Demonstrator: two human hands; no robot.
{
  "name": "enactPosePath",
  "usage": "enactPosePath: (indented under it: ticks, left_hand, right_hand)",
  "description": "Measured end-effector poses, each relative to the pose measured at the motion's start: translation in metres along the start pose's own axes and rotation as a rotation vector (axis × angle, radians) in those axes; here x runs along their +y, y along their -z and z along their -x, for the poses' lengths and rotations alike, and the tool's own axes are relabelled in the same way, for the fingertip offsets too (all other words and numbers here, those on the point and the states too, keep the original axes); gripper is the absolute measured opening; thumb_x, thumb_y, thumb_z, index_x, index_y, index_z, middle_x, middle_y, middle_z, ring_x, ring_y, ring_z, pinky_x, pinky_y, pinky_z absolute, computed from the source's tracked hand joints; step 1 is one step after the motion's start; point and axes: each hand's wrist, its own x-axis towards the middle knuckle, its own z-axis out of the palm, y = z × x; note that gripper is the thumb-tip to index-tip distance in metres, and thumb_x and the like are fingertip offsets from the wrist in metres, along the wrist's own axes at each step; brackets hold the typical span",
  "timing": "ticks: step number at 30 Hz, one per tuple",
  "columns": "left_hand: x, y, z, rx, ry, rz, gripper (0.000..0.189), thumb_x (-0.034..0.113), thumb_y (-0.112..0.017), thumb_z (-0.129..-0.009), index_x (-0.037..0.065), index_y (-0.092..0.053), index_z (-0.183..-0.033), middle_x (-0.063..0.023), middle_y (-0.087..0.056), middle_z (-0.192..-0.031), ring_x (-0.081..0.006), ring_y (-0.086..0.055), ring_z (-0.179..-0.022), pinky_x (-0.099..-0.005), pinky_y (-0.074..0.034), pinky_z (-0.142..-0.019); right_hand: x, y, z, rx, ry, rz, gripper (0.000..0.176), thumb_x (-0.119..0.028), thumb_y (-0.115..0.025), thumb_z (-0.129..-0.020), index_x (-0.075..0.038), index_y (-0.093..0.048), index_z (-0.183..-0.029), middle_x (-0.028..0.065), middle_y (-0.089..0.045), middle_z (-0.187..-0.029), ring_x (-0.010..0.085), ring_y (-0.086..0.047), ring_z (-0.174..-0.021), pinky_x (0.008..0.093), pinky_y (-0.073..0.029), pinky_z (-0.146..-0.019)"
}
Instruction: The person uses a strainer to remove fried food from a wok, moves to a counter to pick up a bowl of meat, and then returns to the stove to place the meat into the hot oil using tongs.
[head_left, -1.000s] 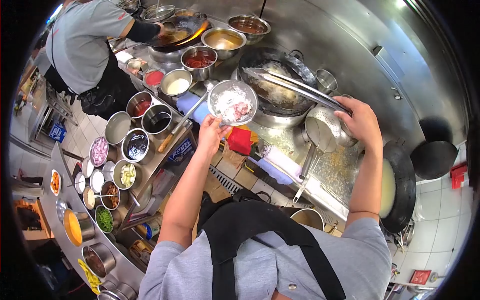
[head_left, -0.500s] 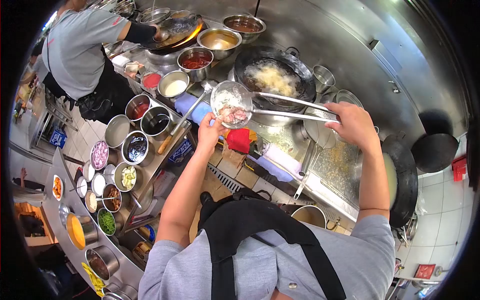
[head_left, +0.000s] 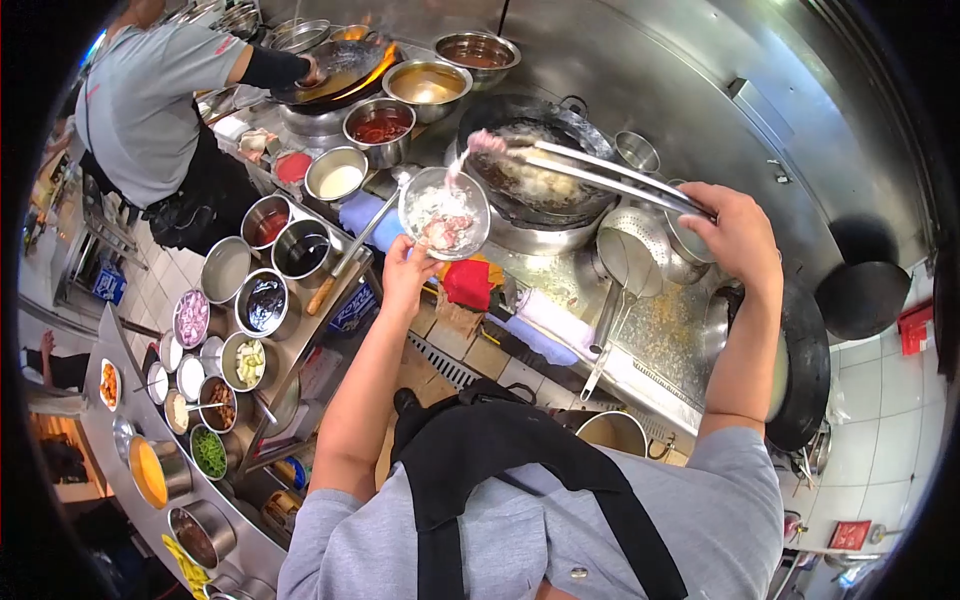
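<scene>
My left hand (head_left: 405,278) is closed on the rim of a clear bowl (head_left: 474,238), tilted toward me. Inside lie raw meat pieces (head_left: 450,232) with white, wet-looking coating. My right hand (head_left: 735,232) grips the handle end of long metal tongs (head_left: 622,181). At their tips is a pink meat piece (head_left: 487,143), slightly blurred, above the bowl's far edge. A whitish strand (head_left: 457,168) hangs from it toward the bowl. Just beyond the tongs, pale pieces (head_left: 545,188) bubble in the oil of a black wok (head_left: 480,120).
A perforated ladle (head_left: 640,235) rests on the steel counter right of the wok. Pots of sauces and chopped vegetables (head_left: 250,360) crowd the left. A long-handled ladle (head_left: 365,232) lies across them. At the upper left, a co-worker (head_left: 160,110) handles a flaming wok (head_left: 335,75).
The tongs' tips have risen out of the bowl with a meat piece, moving up toward the wok. The bowl has shifted slightly left and down.
</scene>
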Motion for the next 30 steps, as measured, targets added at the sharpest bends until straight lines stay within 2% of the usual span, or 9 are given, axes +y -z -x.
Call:
enactPosePath:
  ticks: [3, 8, 12, 19, 22, 24, 26, 29, 30]
  left_hand:
    - [0.0, 0.006, 0.001, 0.032, 0.022, -0.001, 0.011, 0.015, -0.05, -0.089, 0.009, -0.043, -0.083, -0.0048, -0.056, -0.087, -0.0167, -0.059, -0.071, -0.0283, -0.051, -0.064]
    - [0.004, 0.014, 0.007, 0.04, 0.017, 0.04, 0.012, 0.015, -0.052, -0.088, 0.01, -0.043, -0.082, -0.0041, -0.055, -0.084, -0.0173, -0.059, -0.069, -0.0285, -0.051, -0.063]
    - [0.012, 0.015, 0.01, 0.069, 0.028, -0.001, 0.012, 0.016, -0.052, -0.087, 0.009, -0.044, -0.082, -0.0045, -0.055, -0.084, -0.0176, -0.059, -0.067, -0.0288, -0.051, -0.062]
    - [0.026, 0.035, 0.019, 0.12, 0.013, -0.012, 0.014, 0.017, -0.053, -0.087, 0.008, -0.044, -0.082, -0.0042, -0.054, -0.084, -0.016, -0.058, -0.065, -0.027, -0.05, -0.059]
    - [0.034, 0.039, 0.028, 0.131, 0.005, -0.048, 0.014, 0.018, -0.054, -0.087, 0.009, -0.044, -0.081, -0.0028, -0.055, -0.083, -0.0138, -0.058, -0.066, -0.0265, -0.05, -0.059]
    - [0.036, 0.042, 0.03, 0.104, -0.019, -0.077, 0.012, 0.02, -0.053, -0.088, 0.009, -0.047, -0.087, -0.0028, -0.056, -0.086, -0.0127, -0.058, -0.066, -0.025, -0.05, -0.06]
    - [0.033, 0.045, 0.025, 0.108, -0.022, -0.072, 0.013, 0.019, -0.052, -0.088, 0.009, -0.046, -0.085, -0.0023, -0.056, -0.086, -0.0124, -0.057, -0.069, -0.0267, -0.049, -0.062]
    - [0.021, 0.048, 0.014, 0.077, -0.047, -0.074, 0.012, 0.018, -0.052, -0.088, 0.009, -0.046, -0.084, -0.0024, -0.056, -0.085, -0.012, -0.057, -0.068, -0.0268, -0.049, -0.063]
    - [0.018, 0.046, 0.008, 0.068, -0.074, -0.134, 0.012, 0.018, -0.053, -0.088, 0.009, -0.045, -0.083, -0.0022, -0.056, -0.084, -0.0112, -0.056, -0.068, -0.0267, -0.049, -0.064]
  right_hand:
    - [0.018, -0.009, -0.011, -0.004, -0.143, 0.024, 0.031, -0.023, -0.064, -0.072, -0.016, -0.062, -0.102, 0.0099, -0.063, -0.092, 0.0282, -0.059, -0.086, 0.0381, -0.045, -0.074]
    - [0.061, -0.075, -0.056, -0.055, -0.131, 0.08, 0.035, -0.029, -0.065, -0.072, -0.017, -0.062, -0.104, 0.0103, -0.063, -0.096, 0.0279, -0.059, -0.091, 0.0389, -0.046, -0.078]
    - [0.056, -0.117, -0.089, -0.216, -0.233, 0.072, 0.032, -0.03, -0.066, -0.071, -0.018, -0.063, -0.101, 0.0088, -0.063, -0.099, 0.0265, -0.058, -0.094, 0.0387, -0.046, -0.079]
    - [0.087, -0.168, -0.107, -0.374, -0.157, 0.176, 0.036, -0.036, -0.063, -0.073, -0.014, -0.062, -0.103, 0.0077, -0.061, -0.104, 0.027, -0.056, -0.1, 0.0392, -0.045, -0.083]
    - [0.092, -0.14, -0.102, -0.371, -0.273, 0.196, 0.037, -0.035, -0.061, -0.075, -0.012, -0.061, -0.104, 0.0092, -0.061, -0.105, 0.0281, -0.056, -0.101, 0.0401, -0.045, -0.083]
    - [0.068, -0.1, -0.088, -0.244, -0.366, 0.171, 0.034, -0.032, -0.059, -0.077, -0.013, -0.06, -0.106, 0.0106, -0.061, -0.104, 0.0288, -0.056, -0.099, 0.0404, -0.045, -0.082]
    - [0.039, -0.064, -0.072, -0.081, -0.318, 0.179, 0.032, -0.03, -0.058, -0.078, -0.014, -0.06, -0.105, 0.0108, -0.06, -0.104, 0.0297, -0.057, -0.096, 0.0399, -0.046, -0.079]
    - [0.003, -0.03, -0.048, -0.04, -0.216, 0.105, 0.029, -0.028, -0.059, -0.078, -0.015, -0.06, -0.104, 0.0101, -0.061, -0.1, 0.0304, -0.057, -0.092, 0.0402, -0.046, -0.075]
    - [-0.009, -0.023, -0.04, -0.049, -0.076, 0.131, 0.029, -0.027, -0.06, -0.077, -0.016, -0.06, -0.104, 0.0092, -0.061, -0.096, 0.0302, -0.058, -0.089, 0.0403, -0.046, -0.073]
